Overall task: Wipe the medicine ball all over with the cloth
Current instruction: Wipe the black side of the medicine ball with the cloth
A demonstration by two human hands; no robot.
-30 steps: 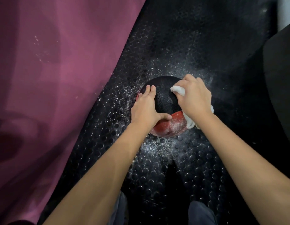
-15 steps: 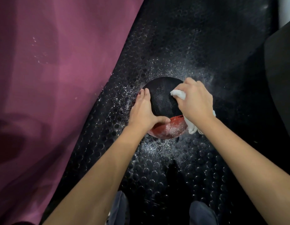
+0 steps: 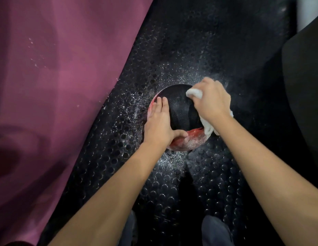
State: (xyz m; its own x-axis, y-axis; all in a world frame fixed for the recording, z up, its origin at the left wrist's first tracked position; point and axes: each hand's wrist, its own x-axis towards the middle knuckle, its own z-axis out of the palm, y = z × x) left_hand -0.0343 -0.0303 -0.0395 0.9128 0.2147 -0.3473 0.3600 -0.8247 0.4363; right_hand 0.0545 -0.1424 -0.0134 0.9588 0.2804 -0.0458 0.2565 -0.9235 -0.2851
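Note:
A black and red medicine ball point(image 3: 181, 110) sits on the black studded floor mat point(image 3: 172, 50). My left hand point(image 3: 160, 123) lies flat on the ball's left side, fingers straight and together, thumb across the near red part. My right hand point(image 3: 210, 99) grips a bunched white cloth point(image 3: 194, 93) and presses it on the ball's upper right. More of the cloth hangs out below my wrist at the ball's right edge. White powder dusts the red part and the mat around the ball.
A purple mat point(image 3: 56, 86) covers the floor to the left. A dark padded object point(image 3: 304, 86) stands at the right edge. My knees point(image 3: 215, 231) show at the bottom of the view.
My right hand has slid the cloth up and to the right over the ball's top. My left hand has shifted slightly further round the left side.

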